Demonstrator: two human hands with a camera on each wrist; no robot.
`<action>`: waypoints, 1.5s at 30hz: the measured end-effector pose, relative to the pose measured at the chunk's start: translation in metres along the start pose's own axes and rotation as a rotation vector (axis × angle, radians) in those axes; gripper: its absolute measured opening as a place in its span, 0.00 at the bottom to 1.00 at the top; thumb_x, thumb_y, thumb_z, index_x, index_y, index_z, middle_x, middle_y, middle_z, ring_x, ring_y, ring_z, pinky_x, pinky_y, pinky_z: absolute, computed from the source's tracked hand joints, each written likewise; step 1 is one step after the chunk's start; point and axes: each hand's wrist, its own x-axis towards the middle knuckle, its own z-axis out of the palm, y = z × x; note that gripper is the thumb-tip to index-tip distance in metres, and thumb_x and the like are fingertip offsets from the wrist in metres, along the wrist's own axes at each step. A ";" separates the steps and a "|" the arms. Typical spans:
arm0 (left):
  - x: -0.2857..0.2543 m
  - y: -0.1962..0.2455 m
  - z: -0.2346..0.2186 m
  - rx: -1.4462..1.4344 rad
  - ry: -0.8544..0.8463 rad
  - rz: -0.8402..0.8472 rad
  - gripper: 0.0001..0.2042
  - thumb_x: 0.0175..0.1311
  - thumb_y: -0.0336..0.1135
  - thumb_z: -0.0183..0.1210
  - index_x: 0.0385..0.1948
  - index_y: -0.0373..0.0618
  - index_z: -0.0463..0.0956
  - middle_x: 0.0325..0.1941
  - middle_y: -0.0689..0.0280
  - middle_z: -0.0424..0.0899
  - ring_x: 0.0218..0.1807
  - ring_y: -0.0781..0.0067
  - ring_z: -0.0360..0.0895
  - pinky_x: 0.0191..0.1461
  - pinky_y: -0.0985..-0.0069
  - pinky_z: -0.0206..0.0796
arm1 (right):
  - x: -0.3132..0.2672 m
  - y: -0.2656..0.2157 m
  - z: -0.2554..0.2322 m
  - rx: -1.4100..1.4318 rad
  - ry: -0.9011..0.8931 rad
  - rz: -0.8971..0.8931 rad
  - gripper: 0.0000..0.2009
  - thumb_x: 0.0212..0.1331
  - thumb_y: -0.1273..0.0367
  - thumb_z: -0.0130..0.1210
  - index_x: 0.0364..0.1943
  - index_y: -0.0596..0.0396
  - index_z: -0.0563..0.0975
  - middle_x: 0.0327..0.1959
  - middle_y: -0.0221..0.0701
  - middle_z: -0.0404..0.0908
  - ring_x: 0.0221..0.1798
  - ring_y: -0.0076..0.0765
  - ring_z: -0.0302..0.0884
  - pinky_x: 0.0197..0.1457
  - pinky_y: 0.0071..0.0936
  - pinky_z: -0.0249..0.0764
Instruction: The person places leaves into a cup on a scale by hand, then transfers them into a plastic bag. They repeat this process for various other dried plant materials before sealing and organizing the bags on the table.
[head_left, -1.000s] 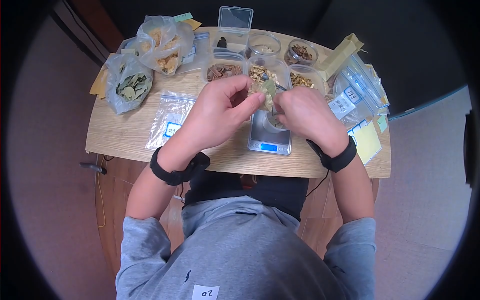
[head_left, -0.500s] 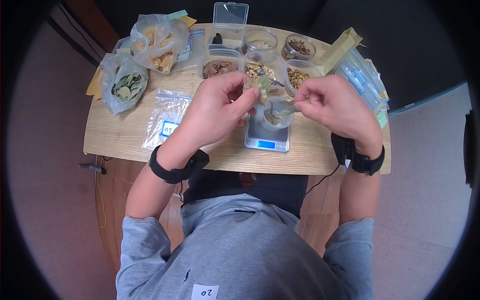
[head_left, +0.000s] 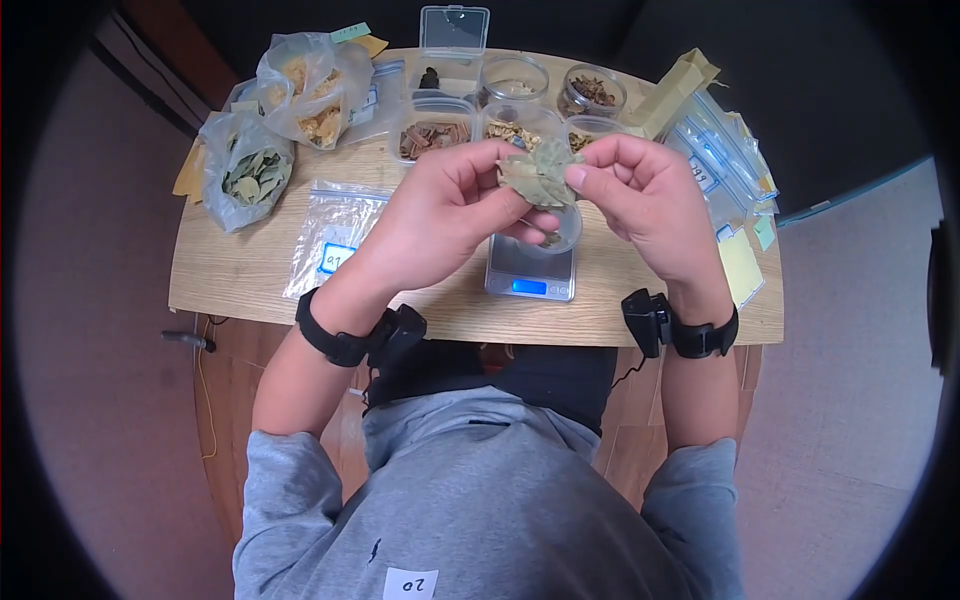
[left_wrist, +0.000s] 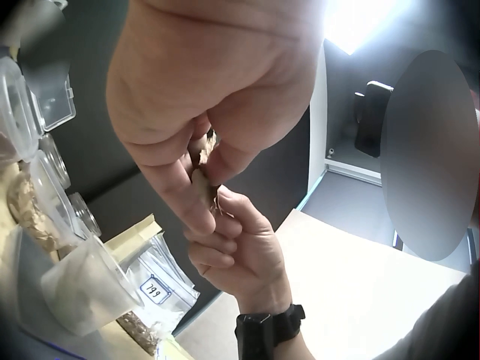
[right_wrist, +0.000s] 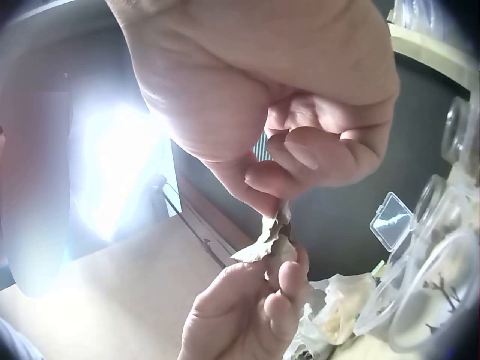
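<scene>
At the far left of the tabletop (head_left: 625,290), an open plastic bag of dried leaves (head_left: 255,178) sits just beside a plastic bag of pale orange pieces (head_left: 318,98). Next comes a flat zip bag (head_left: 325,222) with a blue-framed label. The left hand (head_left: 435,215) has its grip pinching a small bunch of leaves (head_left: 540,180), held up over the tabletop. Beyond the bunch stand clear tubs of dried pieces (head_left: 435,130). Below it, a plastic cup (head_left: 568,232) rests on a digital scale (head_left: 530,275), its display lit. The right hand (head_left: 650,200) pinches the bunch's right edge between thumb and fingers. Farther right lie a paper bag (head_left: 675,95) and zip bags (head_left: 708,158).
</scene>
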 end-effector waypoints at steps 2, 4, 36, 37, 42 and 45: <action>-0.001 0.000 -0.002 -0.002 -0.003 -0.004 0.13 0.80 0.25 0.52 0.60 0.33 0.76 0.51 0.55 0.90 0.51 0.66 0.91 0.57 0.71 0.85 | 0.000 0.001 0.002 0.010 0.000 0.012 0.08 0.69 0.69 0.67 0.42 0.61 0.85 0.26 0.17 0.81 0.27 0.08 0.70 0.30 0.15 0.63; -0.003 0.002 -0.002 -0.033 -0.002 -0.021 0.14 0.79 0.24 0.52 0.61 0.33 0.75 0.51 0.53 0.90 0.53 0.65 0.91 0.60 0.70 0.84 | 0.001 0.001 0.004 0.044 0.011 0.024 0.08 0.70 0.69 0.67 0.42 0.60 0.84 0.26 0.18 0.81 0.27 0.08 0.70 0.30 0.14 0.63; -0.033 -0.003 -0.031 0.009 0.208 -0.011 0.09 0.80 0.32 0.60 0.48 0.35 0.80 0.40 0.63 0.90 0.43 0.74 0.90 0.48 0.77 0.84 | -0.024 0.002 0.000 -0.055 0.178 -0.014 0.07 0.72 0.69 0.65 0.44 0.59 0.83 0.29 0.17 0.79 0.30 0.10 0.69 0.32 0.14 0.62; -0.043 -0.005 -0.045 0.040 0.275 -0.001 0.10 0.80 0.34 0.60 0.48 0.35 0.81 0.38 0.64 0.90 0.39 0.77 0.89 0.46 0.80 0.82 | -0.031 0.006 -0.007 -0.032 0.195 -0.016 0.06 0.73 0.70 0.64 0.43 0.59 0.83 0.28 0.17 0.77 0.28 0.10 0.68 0.30 0.14 0.61; -0.102 -0.001 -0.167 0.926 0.823 -0.068 0.14 0.73 0.38 0.63 0.47 0.34 0.83 0.40 0.53 0.91 0.40 0.61 0.89 0.47 0.65 0.79 | -0.056 0.018 -0.023 -0.038 0.279 -0.043 0.07 0.74 0.68 0.63 0.40 0.57 0.81 0.23 0.17 0.73 0.23 0.10 0.64 0.25 0.14 0.57; -0.111 0.020 -0.219 1.316 0.773 -0.302 0.17 0.69 0.40 0.62 0.44 0.32 0.84 0.39 0.46 0.90 0.43 0.53 0.88 0.48 0.60 0.78 | -0.062 0.023 -0.026 -0.061 0.309 -0.052 0.08 0.74 0.66 0.63 0.39 0.56 0.81 0.21 0.18 0.72 0.22 0.10 0.64 0.24 0.14 0.57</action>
